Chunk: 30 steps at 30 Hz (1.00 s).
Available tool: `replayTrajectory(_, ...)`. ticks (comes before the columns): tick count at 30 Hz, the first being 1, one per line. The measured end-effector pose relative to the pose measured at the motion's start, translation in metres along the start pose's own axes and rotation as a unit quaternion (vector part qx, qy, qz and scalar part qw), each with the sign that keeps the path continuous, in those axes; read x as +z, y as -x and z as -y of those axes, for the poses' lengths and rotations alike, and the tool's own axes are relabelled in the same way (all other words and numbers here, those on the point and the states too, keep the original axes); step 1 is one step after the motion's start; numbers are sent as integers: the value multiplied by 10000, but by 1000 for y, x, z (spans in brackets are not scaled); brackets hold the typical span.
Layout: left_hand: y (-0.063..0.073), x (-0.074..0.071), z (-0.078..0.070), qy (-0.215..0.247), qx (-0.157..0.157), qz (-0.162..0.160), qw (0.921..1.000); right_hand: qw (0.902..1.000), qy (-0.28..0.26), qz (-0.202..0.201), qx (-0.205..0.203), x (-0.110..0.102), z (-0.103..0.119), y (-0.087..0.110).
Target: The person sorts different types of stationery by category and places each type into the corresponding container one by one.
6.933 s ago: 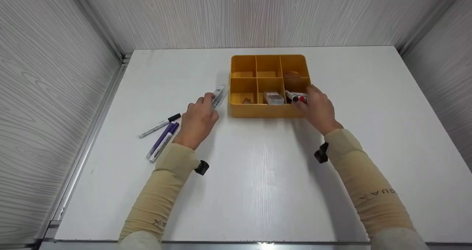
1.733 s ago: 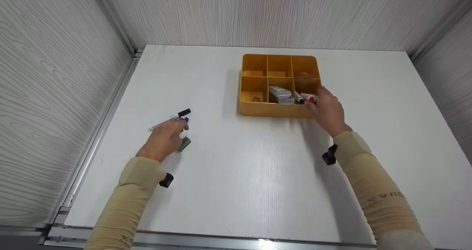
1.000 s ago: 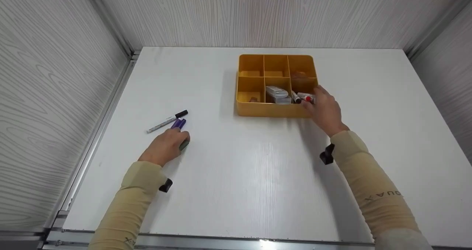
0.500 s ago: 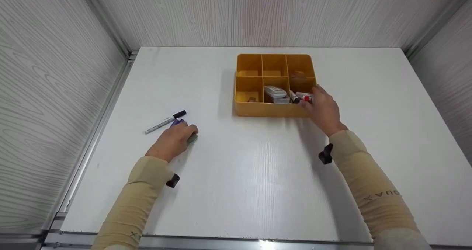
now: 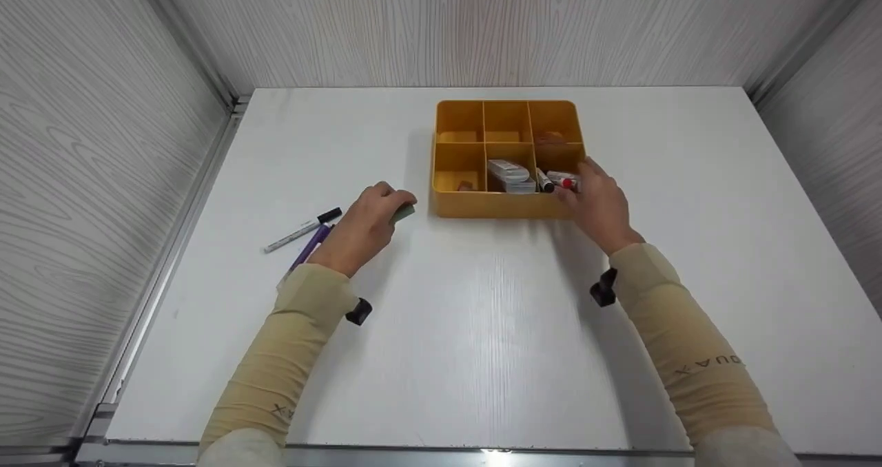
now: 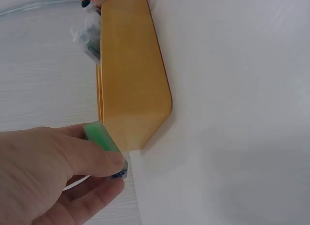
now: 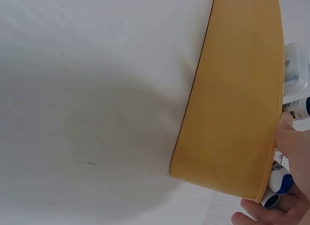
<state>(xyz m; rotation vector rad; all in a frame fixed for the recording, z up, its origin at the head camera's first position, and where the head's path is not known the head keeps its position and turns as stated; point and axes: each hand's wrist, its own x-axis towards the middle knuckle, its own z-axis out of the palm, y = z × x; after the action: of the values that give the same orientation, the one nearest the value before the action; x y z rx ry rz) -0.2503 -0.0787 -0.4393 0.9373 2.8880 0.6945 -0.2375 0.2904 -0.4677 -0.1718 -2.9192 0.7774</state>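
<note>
My left hand pinches a small green block between thumb and fingers, its far end dark. It is raised over the table, just left of the yellow compartment box. My right hand grips the box's front right corner, thumb at the front rim and fingers round the right side. Inside the front middle compartment lie clear plastic cases. Markers fill the front right compartment, one with a black end and one with a red end; my right hand partly hides them.
On the table, left of my left hand, lie a black-capped marker and purple markers, partly covered by that hand and sleeve. Small brownish items sit in the box's back right and front left compartments. Panels enclose the table's back and sides.
My left hand has put a clear case into the front middle compartment, then taken the green block from beside the purple markers and carried it right, towards the box. My right hand stays at the box corner.
</note>
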Motion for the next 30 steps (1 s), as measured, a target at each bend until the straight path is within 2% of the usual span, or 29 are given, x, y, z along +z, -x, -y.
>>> replayTrajectory(3, -9, -1, -8, -6, 120, -240, 9996, 9998, 2, -150, -106, 2, 0, 0)
replayTrajectory(9, -29, 0, -22, 104, 265, -467, 9985, 9999, -50, -79, -50, 0, 1, -2)
replayTrajectory(15, -48, 6, -34, 220, 174, -354, 9990, 9996, 26, 182, 192, 1, -1, -2)
replayTrajectory(20, -65, 13, -42, 301, 442, -391, 9978, 9997, 101, 139, 150, 1, -3, -2)
replayTrajectory(24, -78, 21, -47, 395, 567, -281, 9972, 10000, 83, 11, 42, 3, -4, -1)
replayTrajectory(26, -83, 25, -48, 392, 518, -173, 9977, 10000, 64, -11, 38, 3, -3, -1)
replayTrajectory(30, -93, 30, -50, 321, 125, 142, 9993, 9999, 100, 74, 86, 1, -1, -1)
